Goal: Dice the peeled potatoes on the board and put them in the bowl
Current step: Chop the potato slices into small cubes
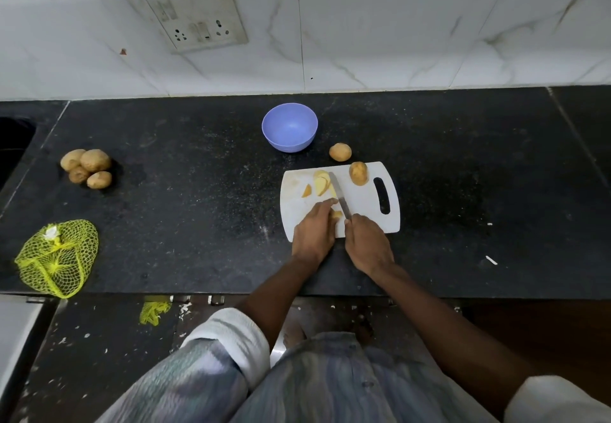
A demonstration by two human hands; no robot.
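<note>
Where the tiled wall with its switch plate meets it, the black speckled table spans the view and carries everything, its near edge running just in front of the person's rolled sleeves. White cutting board, handle slot to the right, lies right of centre at the near side. Yellow mesh bag lies slack at the near left corner, well apart from the board. Blue bowl stands beyond the board's far left corner, close to it but apart. Cluster of four unpeeled potatoes sits at far left, well apart from the board. Right hand grips the handle of a knife, the blade angled away across the board. Left hand rests fingers curled on a potato piece just left of the blade, covering most of it. One whole potato lies on the board near the slot; another potato lies on the table between board and bowl. Cut potato slices lie on the board beyond the left hand, beside the blade tip.
</note>
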